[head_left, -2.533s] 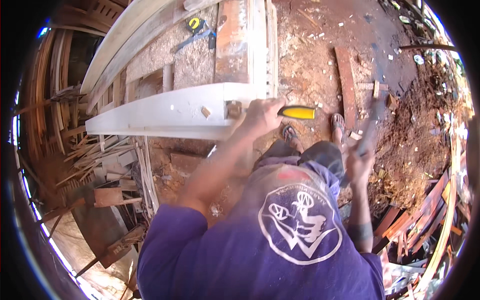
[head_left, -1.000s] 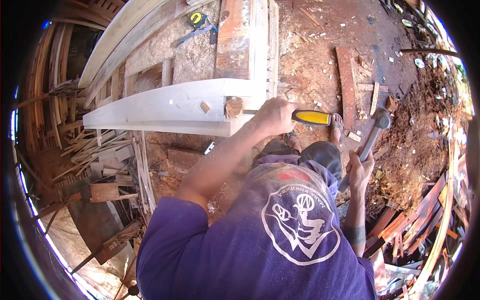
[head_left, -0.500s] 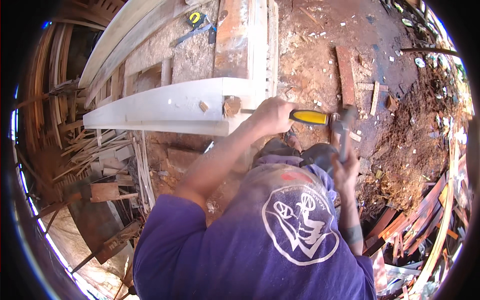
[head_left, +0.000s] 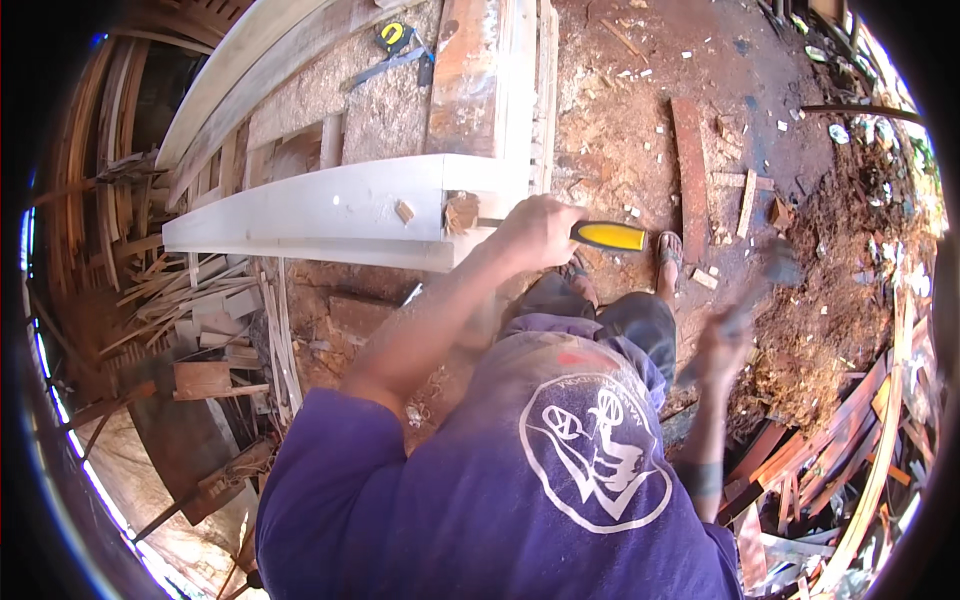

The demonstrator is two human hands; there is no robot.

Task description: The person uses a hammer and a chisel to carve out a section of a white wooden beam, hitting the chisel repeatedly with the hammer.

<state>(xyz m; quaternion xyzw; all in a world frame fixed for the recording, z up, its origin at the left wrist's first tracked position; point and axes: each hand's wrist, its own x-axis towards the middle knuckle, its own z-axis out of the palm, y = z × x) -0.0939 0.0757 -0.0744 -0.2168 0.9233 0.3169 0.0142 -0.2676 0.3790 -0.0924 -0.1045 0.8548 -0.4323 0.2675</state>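
A dusty bench [head_left: 388, 122] carried a tape measure [head_left: 394, 38], a square [head_left: 385, 69] just beside it and a brown plank [head_left: 465, 85] to their right, with a pale board [head_left: 300, 211] stretched along its near side. On that board lay a loose wood chip [head_left: 404, 211], near a rough brown patch [head_left: 461, 213]. The floor [head_left: 610, 130] bore a reddish plank [head_left: 690, 180], two crossed sticks [head_left: 747, 204] to its right, a small offcut [head_left: 705, 278] nearer the person and scattered pale scraps [head_left: 783, 125].

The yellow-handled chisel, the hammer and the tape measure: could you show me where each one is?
Yellow-handled chisel [head_left: 613, 236]: head view, on the yellow side of its handle.
Hammer [head_left: 781, 266]: head view, on its motion-blurred head.
Tape measure [head_left: 394, 38]: head view, on its yellow-and-black case.
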